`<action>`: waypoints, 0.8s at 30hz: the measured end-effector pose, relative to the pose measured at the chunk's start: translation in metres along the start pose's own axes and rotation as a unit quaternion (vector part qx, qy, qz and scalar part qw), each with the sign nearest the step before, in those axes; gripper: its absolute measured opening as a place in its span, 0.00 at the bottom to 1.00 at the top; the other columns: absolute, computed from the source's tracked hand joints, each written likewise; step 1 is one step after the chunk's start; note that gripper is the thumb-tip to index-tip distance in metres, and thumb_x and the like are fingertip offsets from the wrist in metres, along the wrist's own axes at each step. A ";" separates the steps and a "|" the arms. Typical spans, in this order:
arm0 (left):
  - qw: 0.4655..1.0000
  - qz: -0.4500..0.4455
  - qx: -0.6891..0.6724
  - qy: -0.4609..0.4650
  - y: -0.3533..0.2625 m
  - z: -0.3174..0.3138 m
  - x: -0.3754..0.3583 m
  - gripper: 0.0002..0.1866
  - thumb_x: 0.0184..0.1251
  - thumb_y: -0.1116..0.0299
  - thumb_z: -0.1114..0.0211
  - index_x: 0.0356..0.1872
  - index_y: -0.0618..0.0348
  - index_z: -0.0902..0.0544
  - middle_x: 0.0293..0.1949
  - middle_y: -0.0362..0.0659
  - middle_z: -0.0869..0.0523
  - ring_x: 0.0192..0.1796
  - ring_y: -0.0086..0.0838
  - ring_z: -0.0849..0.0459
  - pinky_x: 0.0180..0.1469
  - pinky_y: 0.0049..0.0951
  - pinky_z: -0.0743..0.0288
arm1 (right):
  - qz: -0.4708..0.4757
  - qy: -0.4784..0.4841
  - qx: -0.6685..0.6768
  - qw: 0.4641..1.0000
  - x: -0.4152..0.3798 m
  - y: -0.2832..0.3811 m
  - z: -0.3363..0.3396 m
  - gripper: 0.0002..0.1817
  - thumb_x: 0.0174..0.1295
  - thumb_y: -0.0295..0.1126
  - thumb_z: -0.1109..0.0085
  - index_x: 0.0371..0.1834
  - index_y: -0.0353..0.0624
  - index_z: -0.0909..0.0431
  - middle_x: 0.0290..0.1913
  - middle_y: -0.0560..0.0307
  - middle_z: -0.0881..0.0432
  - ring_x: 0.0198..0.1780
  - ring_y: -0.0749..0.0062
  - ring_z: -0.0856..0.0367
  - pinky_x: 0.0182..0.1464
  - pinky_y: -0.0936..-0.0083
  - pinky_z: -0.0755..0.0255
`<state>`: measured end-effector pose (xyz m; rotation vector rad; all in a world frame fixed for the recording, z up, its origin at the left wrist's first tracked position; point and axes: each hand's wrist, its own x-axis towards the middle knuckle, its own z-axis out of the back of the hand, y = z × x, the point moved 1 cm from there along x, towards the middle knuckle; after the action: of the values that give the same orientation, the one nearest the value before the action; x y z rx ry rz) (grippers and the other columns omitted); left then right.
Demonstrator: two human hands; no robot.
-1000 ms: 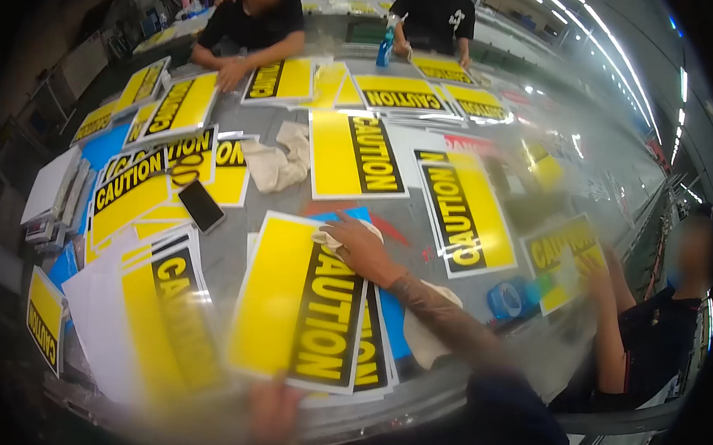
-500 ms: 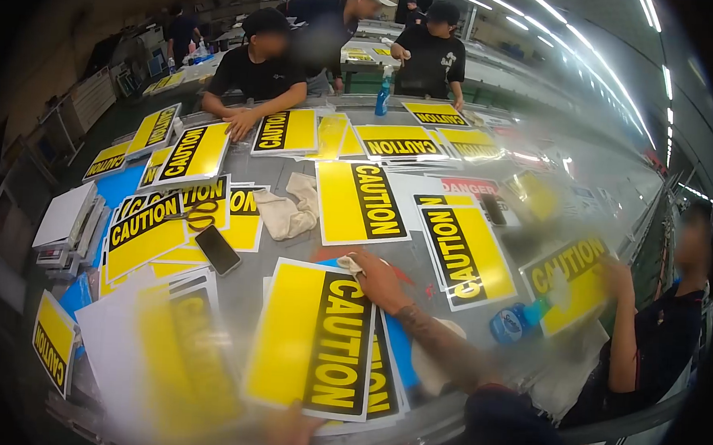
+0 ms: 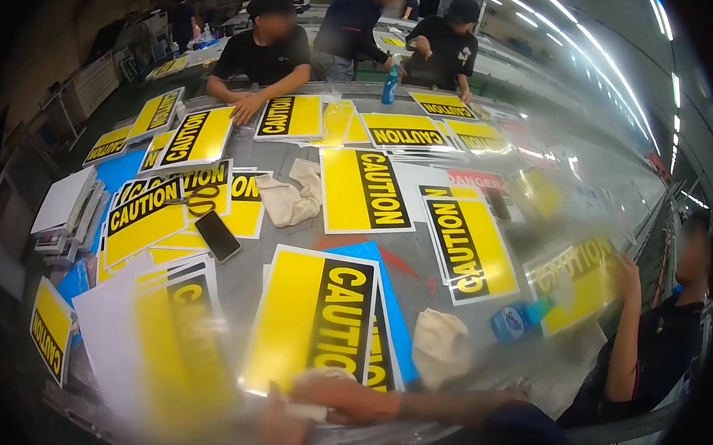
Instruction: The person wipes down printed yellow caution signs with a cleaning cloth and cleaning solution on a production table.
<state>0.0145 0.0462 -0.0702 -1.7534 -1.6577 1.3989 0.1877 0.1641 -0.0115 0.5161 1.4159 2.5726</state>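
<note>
A yellow and black CAUTION sign (image 3: pixel 291 308) lies in front of me on top of another CAUTION sign (image 3: pixel 380 349) and a blue sheet (image 3: pixel 395 325). My right hand (image 3: pixel 347 399) presses a pale cloth (image 3: pixel 328 374) onto the top sign near its lower edge, fingers closed on the cloth. Beside it, at the lower left corner of that edge, is my left hand (image 3: pixel 284 428); it is blurred and its fingers are not clear. A second beige cloth (image 3: pixel 439 346) rests to the right of the signs.
More CAUTION signs (image 3: pixel 366 191) are spread over the table, with a phone (image 3: pixel 218 236), scissors (image 3: pixel 204 201), a crumpled cloth (image 3: pixel 293 195) and a blue spray bottle (image 3: pixel 511 321). A co-worker (image 3: pixel 648 342) stands close at right; other people (image 3: pixel 264 56) work across the table.
My right hand has moved with the cloth from the sign's upper right edge down to its lower edge, beside my left hand. The blue sheet and beige cloth now show more.
</note>
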 end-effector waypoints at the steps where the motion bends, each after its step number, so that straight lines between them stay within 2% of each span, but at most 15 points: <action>1: 1.000 -0.005 0.002 0.004 0.003 0.002 -0.001 0.31 0.91 0.45 0.53 0.81 0.56 0.33 0.76 0.53 0.23 0.77 0.52 0.22 0.75 0.71 0.27 | 0.043 0.028 -0.006 0.999 -0.002 0.000 -0.001 0.34 0.68 0.24 0.32 0.79 0.49 0.28 0.76 0.44 0.22 0.80 0.47 0.27 0.84 0.54 0.37; 3: 1.000 -0.016 0.005 0.013 0.009 0.005 -0.002 0.33 0.91 0.43 0.55 0.82 0.56 0.34 0.79 0.53 0.26 0.78 0.53 0.24 0.78 0.68 0.29 | 0.062 0.057 0.032 0.996 0.001 -0.012 0.010 0.34 0.68 0.25 0.32 0.78 0.49 0.27 0.76 0.44 0.22 0.80 0.47 0.27 0.84 0.55 0.37; 5: 0.997 -0.037 0.004 0.069 0.001 -0.001 -0.003 0.33 0.92 0.43 0.57 0.83 0.57 0.36 0.80 0.54 0.28 0.79 0.53 0.25 0.79 0.67 0.30 | -0.030 0.015 0.025 0.999 0.014 -0.015 0.034 0.31 0.68 0.26 0.31 0.76 0.47 0.24 0.73 0.45 0.19 0.78 0.47 0.24 0.83 0.54 0.36; 7: 0.990 -0.069 0.021 0.125 -0.004 -0.006 -0.007 0.33 0.93 0.44 0.60 0.83 0.56 0.37 0.81 0.54 0.30 0.80 0.54 0.28 0.79 0.69 0.31 | 0.004 0.015 -0.047 0.999 0.013 -0.014 0.033 0.29 0.68 0.27 0.31 0.74 0.44 0.23 0.72 0.45 0.18 0.77 0.47 0.23 0.84 0.53 0.37; 10: 0.987 -0.081 0.075 0.113 0.002 -0.003 -0.004 0.32 0.94 0.45 0.62 0.85 0.54 0.39 0.82 0.53 0.31 0.81 0.55 0.29 0.77 0.76 0.32 | 0.090 0.089 0.000 0.992 -0.008 -0.016 0.031 0.27 0.67 0.26 0.29 0.71 0.44 0.21 0.74 0.48 0.18 0.79 0.53 0.24 0.86 0.48 0.40; 11: 0.988 -0.080 0.086 0.104 0.003 -0.003 -0.003 0.32 0.94 0.45 0.62 0.85 0.54 0.40 0.82 0.53 0.31 0.81 0.56 0.29 0.76 0.78 0.32 | 0.068 0.134 0.058 0.987 -0.016 -0.020 0.034 0.24 0.67 0.25 0.29 0.67 0.46 0.17 0.74 0.48 0.18 0.81 0.55 0.25 0.87 0.48 0.42; 13: 0.998 -0.019 0.008 0.058 -0.011 -0.014 -0.007 0.31 0.93 0.47 0.59 0.85 0.54 0.39 0.81 0.54 0.29 0.80 0.56 0.28 0.75 0.77 0.31 | 0.102 0.155 0.043 0.982 -0.032 -0.020 0.045 0.21 0.65 0.26 0.26 0.62 0.47 0.12 0.69 0.48 0.14 0.76 0.54 0.19 0.82 0.53 0.32; 16: 0.999 -0.022 -0.029 0.038 -0.020 -0.017 -0.010 0.30 0.91 0.54 0.49 0.84 0.55 0.37 0.79 0.53 0.27 0.79 0.55 0.26 0.75 0.74 0.28 | -0.044 0.159 0.141 0.976 -0.041 -0.014 0.082 0.21 0.61 0.28 0.23 0.60 0.47 0.10 0.60 0.50 0.08 0.65 0.56 0.10 0.71 0.61 0.20; 17: 0.999 -0.031 -0.027 0.024 -0.025 -0.018 -0.011 0.30 0.88 0.58 0.46 0.83 0.56 0.36 0.78 0.53 0.26 0.78 0.54 0.25 0.74 0.72 0.26 | -0.043 0.109 0.093 0.989 -0.039 -0.023 0.096 0.26 0.59 0.30 0.21 0.63 0.48 0.10 0.55 0.52 0.05 0.55 0.59 0.06 0.60 0.66 0.15; 18: 0.999 -0.039 -0.025 0.009 -0.029 -0.018 -0.012 0.30 0.85 0.63 0.43 0.82 0.57 0.36 0.78 0.53 0.26 0.78 0.54 0.24 0.74 0.70 0.24 | -0.039 0.032 0.025 0.998 -0.028 -0.026 0.111 0.26 0.59 0.30 0.20 0.64 0.49 0.10 0.56 0.53 0.05 0.54 0.63 0.05 0.58 0.68 0.14; 19: 0.999 -0.048 -0.023 -0.006 -0.034 -0.019 -0.014 0.31 0.82 0.68 0.40 0.82 0.58 0.35 0.77 0.52 0.25 0.77 0.53 0.23 0.73 0.69 0.22 | -0.086 -0.045 -0.006 0.995 -0.019 -0.027 0.122 0.28 0.59 0.32 0.19 0.65 0.49 0.11 0.57 0.50 0.06 0.54 0.62 0.05 0.58 0.69 0.14; 20: 0.998 -0.053 -0.043 -0.013 -0.039 -0.017 -0.015 0.31 0.81 0.69 0.40 0.82 0.58 0.35 0.77 0.52 0.25 0.76 0.53 0.22 0.73 0.68 0.22 | -0.082 -0.141 -0.029 0.986 -0.007 -0.036 0.126 0.28 0.60 0.33 0.20 0.66 0.49 0.12 0.59 0.48 0.07 0.55 0.61 0.06 0.57 0.70 0.14; 21: 0.996 -0.058 -0.064 -0.019 -0.045 -0.017 -0.016 0.32 0.80 0.71 0.40 0.82 0.59 0.35 0.76 0.52 0.24 0.76 0.52 0.22 0.73 0.67 0.21 | -0.096 -0.190 -0.095 0.973 0.007 -0.035 0.129 0.28 0.64 0.33 0.22 0.69 0.48 0.15 0.61 0.47 0.08 0.57 0.57 0.07 0.59 0.66 0.15; 23: 0.997 -0.072 -0.038 -0.018 -0.059 -0.022 -0.021 0.30 0.81 0.71 0.43 0.81 0.60 0.35 0.75 0.51 0.23 0.75 0.52 0.21 0.72 0.65 0.19 | -0.095 -0.202 -0.142 0.964 0.027 -0.051 0.115 0.27 0.67 0.30 0.25 0.70 0.48 0.17 0.64 0.49 0.11 0.64 0.53 0.10 0.66 0.62 0.18; 24: 0.989 -0.063 -0.131 -0.018 -0.057 -0.021 -0.017 0.30 0.82 0.71 0.44 0.81 0.60 0.35 0.75 0.51 0.23 0.75 0.51 0.21 0.72 0.66 0.20 | -0.043 -0.174 -0.196 0.964 0.032 -0.063 0.088 0.28 0.67 0.30 0.26 0.71 0.46 0.19 0.67 0.48 0.13 0.68 0.51 0.14 0.70 0.60 0.21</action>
<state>0.0035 0.0526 -0.0086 -1.7295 -2.0124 1.2071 0.1897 0.2769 -0.0137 0.7691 0.7733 2.4447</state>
